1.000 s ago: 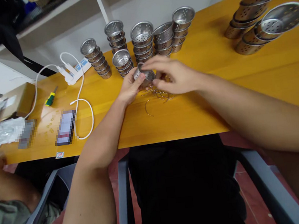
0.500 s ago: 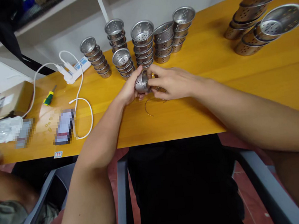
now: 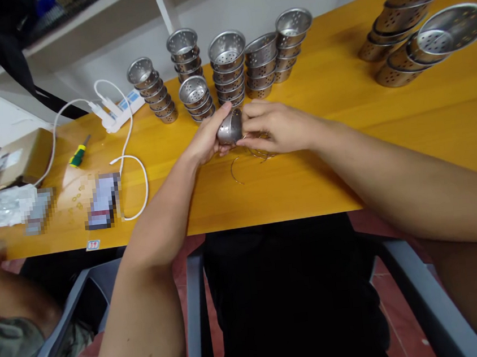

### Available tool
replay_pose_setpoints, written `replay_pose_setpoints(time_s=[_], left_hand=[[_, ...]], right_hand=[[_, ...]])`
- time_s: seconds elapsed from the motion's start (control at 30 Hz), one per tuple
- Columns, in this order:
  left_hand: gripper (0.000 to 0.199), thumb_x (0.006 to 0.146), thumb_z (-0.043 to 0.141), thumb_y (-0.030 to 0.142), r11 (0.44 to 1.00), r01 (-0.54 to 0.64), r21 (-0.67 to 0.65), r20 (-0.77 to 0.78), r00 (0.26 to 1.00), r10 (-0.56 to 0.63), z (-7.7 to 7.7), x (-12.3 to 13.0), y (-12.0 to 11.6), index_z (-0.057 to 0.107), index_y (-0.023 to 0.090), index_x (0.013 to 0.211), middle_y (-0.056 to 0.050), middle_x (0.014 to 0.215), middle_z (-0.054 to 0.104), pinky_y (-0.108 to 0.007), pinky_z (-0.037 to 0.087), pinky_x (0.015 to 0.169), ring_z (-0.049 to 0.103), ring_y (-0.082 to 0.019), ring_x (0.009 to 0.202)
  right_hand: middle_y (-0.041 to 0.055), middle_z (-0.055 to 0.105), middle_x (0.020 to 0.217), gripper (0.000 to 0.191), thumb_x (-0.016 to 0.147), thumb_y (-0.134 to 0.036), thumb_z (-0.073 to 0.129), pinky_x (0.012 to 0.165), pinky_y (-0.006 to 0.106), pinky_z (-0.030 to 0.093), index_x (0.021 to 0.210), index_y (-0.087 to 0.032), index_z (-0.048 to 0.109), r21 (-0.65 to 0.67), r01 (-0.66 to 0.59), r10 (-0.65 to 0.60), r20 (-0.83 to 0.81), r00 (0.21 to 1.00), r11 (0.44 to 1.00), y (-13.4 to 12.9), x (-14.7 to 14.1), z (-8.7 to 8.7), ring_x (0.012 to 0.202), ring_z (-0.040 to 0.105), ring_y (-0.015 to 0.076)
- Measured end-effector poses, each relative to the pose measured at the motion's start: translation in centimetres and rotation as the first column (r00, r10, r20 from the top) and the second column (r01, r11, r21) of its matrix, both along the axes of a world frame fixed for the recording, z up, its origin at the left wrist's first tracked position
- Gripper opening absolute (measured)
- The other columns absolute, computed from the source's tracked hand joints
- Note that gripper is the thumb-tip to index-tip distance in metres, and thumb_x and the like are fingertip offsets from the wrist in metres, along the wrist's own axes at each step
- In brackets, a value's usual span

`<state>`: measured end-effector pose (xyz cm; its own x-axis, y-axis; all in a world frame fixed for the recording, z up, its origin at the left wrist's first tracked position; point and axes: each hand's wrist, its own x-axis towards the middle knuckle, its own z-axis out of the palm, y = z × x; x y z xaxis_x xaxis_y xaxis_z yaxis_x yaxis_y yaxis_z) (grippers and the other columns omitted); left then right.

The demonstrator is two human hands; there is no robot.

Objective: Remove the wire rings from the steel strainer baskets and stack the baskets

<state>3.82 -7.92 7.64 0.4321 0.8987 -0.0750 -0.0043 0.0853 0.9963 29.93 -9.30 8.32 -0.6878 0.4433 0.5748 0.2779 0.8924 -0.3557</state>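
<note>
My left hand [image 3: 210,133] is wrapped around a small perforated metal cup [image 3: 228,128], tilted on its side just above the table. Right beside it is my right hand [image 3: 269,124], its thumb and fingers pinched together against the cup's right end. What those fingertips grip, if anything, is hidden. Thin copper-coloured wire [image 3: 261,153] shows beneath my right hand, and a curved piece of wire [image 3: 233,173] lies on the tabletop just in front of the cup.
Behind my hands stand several stacks of similar perforated cups [image 3: 228,60]; more stacks [image 3: 401,65] rise at the right. To the left are a white power strip [image 3: 123,114] with cables, a screwdriver [image 3: 78,155], a phone [image 3: 103,201] and a cardboard box [image 3: 33,154]. A neighbour's arm [image 3: 12,293] is at far left.
The cup has turned in my left hand, so more of its smooth side shows. My right hand has shifted slightly right, and its fingers have drawn closer together. More wire shows beneath it.
</note>
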Motion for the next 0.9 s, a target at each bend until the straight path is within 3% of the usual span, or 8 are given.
replay_pose_setpoints(time_s=[0.13, 0.23, 0.43, 0.5, 0.6, 0.7, 0.83, 0.9], left_hand=[[0.106, 0.098, 0.054, 0.127, 1.000, 0.009, -0.009, -0.014, 1.000, -0.009, 0.9, 0.3, 0.0, 0.083, 0.026, 0.118, -0.009, 0.081, 0.082, -0.046, 0.081, 0.075, 0.089, -0.029, 0.077], [0.106, 0.103, 0.047, 0.124, 0.995, 0.051, -0.080, -0.019, 0.998, -0.053, 1.6, 0.2, 0.0, 0.081, 0.026, 0.119, -0.011, 0.079, 0.081, -0.049, 0.080, 0.082, 0.087, -0.029, 0.082], [0.108, 0.104, 0.045, 0.124, 0.992, 0.018, -0.123, -0.025, 0.999, -0.021, 1.0, -0.8, 0.5, 0.083, 0.024, 0.120, -0.015, 0.094, 0.084, -0.058, 0.079, 0.084, 0.095, -0.042, 0.106], [0.101, 0.108, 0.050, 0.120, 0.996, -0.032, -0.080, 0.015, 0.999, 0.033, 0.4, -0.8, 0.8, 0.084, 0.026, 0.124, -0.015, 0.104, 0.089, -0.054, 0.080, 0.089, 0.095, -0.041, 0.115], [0.075, 0.111, 0.078, 0.100, 0.996, -0.085, 0.016, 0.092, 0.992, 0.083, -0.5, -0.5, 0.9, 0.083, 0.030, 0.138, -0.014, 0.127, 0.093, -0.051, 0.081, 0.105, 0.092, -0.039, 0.138], [0.069, 0.100, 0.108, 0.070, 0.989, -0.124, 0.077, 0.146, 0.983, 0.112, -0.9, 0.0, 0.6, 0.076, 0.028, 0.145, -0.014, 0.150, 0.089, -0.056, 0.080, 0.121, 0.088, -0.038, 0.154], [0.077, 0.092, 0.116, 0.058, 0.975, -0.168, 0.146, 0.200, 0.970, 0.137, -1.1, 0.2, 0.4, 0.076, 0.027, 0.149, -0.014, 0.162, 0.085, -0.060, 0.072, 0.137, 0.081, -0.039, 0.165], [0.079, 0.090, 0.118, 0.059, 0.966, -0.187, 0.180, 0.206, 0.967, 0.149, -1.1, 0.3, 0.5, 0.078, 0.028, 0.150, -0.013, 0.164, 0.086, -0.062, 0.070, 0.141, 0.078, -0.039, 0.170]], right_hand=[[0.0107, 0.076, 0.112, 0.057, 0.127, -0.074, 0.075, 0.106, 0.057, 0.061, 0.093, -0.028, 0.075, -0.121, 0.034, -0.046, -0.101, 0.994, 0.992, -0.5, -0.7, 0.3, 0.109, 0.073, 0.0359], [0.0096, 0.077, 0.106, 0.066, 0.121, -0.088, 0.078, 0.100, 0.057, 0.064, 0.091, -0.030, 0.072, -0.257, -0.003, -0.051, -0.205, 0.977, 0.966, -0.8, -1.1, 0.8, 0.103, 0.071, 0.0346], [0.0068, 0.070, 0.090, 0.077, 0.108, -0.106, 0.080, 0.084, 0.056, 0.066, 0.094, -0.032, 0.066, -0.594, -0.152, -0.185, -0.466, 0.865, 0.790, -0.7, 0.4, 2.4, 0.085, 0.066, 0.0316], [0.0065, 0.072, 0.090, 0.075, 0.109, -0.104, 0.081, 0.078, 0.052, 0.064, 0.097, -0.031, 0.070, -0.643, -0.078, -0.264, -0.419, 0.869, 0.762, -0.3, 1.3, 2.3, 0.078, 0.063, 0.0283], [0.0068, 0.074, 0.090, 0.078, 0.111, -0.106, 0.078, 0.080, 0.051, 0.061, 0.098, -0.029, 0.078, -0.488, 0.147, -0.269, -0.190, 0.944, 0.860, 1.0, 2.3, 0.6, 0.077, 0.061, 0.0269], [0.0112, 0.077, 0.105, 0.074, 0.112, -0.102, 0.078, 0.092, 0.058, 0.067, 0.109, -0.029, 0.086, -0.273, 0.188, -0.213, -0.065, 0.975, 0.944, 2.2, 2.8, -1.7, 0.095, 0.071, 0.0333], [0.0183, 0.079, 0.150, 0.076, 0.115, -0.088, 0.087, 0.108, 0.065, 0.072, 0.163, -0.030, 0.083, -0.205, 0.220, -0.250, -0.135, 0.959, 0.954, 2.3, 3.0, -2.4, 0.119, 0.075, 0.0391], [0.0204, 0.074, 0.169, 0.077, 0.118, -0.083, 0.086, 0.111, 0.068, 0.073, 0.175, -0.031, 0.078, -0.196, 0.206, -0.242, -0.178, 0.954, 0.959, 1.5, 2.6, -1.7, 0.132, 0.075, 0.0422]])
